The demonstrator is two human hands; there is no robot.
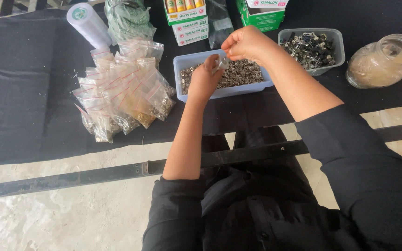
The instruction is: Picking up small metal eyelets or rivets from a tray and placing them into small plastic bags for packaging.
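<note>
My left hand and my right hand meet above a pale blue tray filled with small silver metal parts. Between them they hold a small clear plastic bag, the left hand gripping it from below and the right hand's fingertips pinching its top edge. Both sleeves are black and pushed up the forearms. What is inside the bag is too small to tell.
A heap of filled clear zip bags lies left of the tray on black cloth. A white roll, green-and-white boxes, a grey tray of dark metal parts and a glass jar stand behind and to the right.
</note>
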